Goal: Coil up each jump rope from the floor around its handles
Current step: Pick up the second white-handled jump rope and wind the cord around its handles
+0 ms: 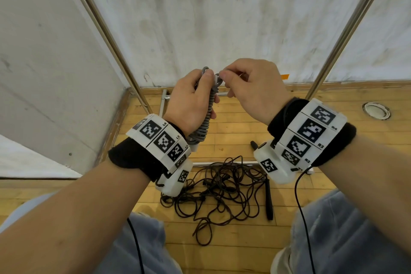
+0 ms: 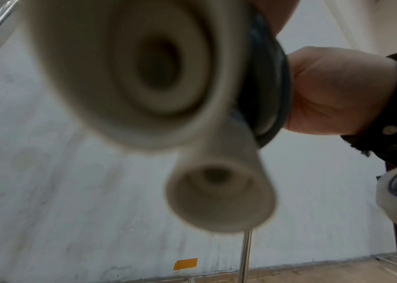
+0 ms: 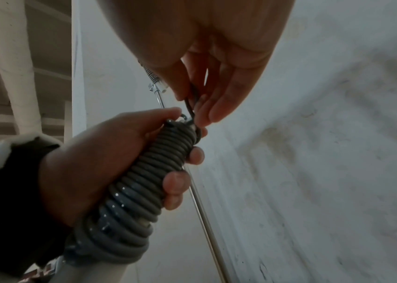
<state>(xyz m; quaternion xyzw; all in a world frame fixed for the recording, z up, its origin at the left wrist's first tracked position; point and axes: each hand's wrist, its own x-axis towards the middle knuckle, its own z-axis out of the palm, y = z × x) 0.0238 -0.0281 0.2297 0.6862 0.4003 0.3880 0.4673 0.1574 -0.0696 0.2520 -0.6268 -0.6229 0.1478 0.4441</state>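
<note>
So, quick rundown of what I'm seeing on my feeds:

Left hand: my left hand [image 1: 192,100] is wrapped tight around the grey rope [image 1: 210,108], fingers curled round the bundle, thumb up near the top end.

Grey rope: it's wound in neat close turns around its white handles [image 2: 219,197] and held up in front of the wall, roughly upright, well above the floor. On the right wrist cam the coils [image 3: 144,187] run from the thumb down past the wrist, looser at the bottom.

Right hand: my right hand [image 1: 251,89] is pinching the last bit of rope at the top of the bundle, fingertips [image 3: 207,116] together on a short dark loop right beside the left thumb.

Handles: the left wrist cam is nearly filled by the two round handle ends, blurry, side by side and touching.

Brown rope: a second rope [image 1: 222,189] lies in a loose tangle on the wood floor [image 1: 333,140] between my knees, uncoiled, with its black handle [image 1: 269,200] flat at the right edge of the pile.

Background: scuffed white wall, two slanted metal poles [image 1: 106,35], a bit of orange tape [image 1: 285,76] low on the wall.
</note>
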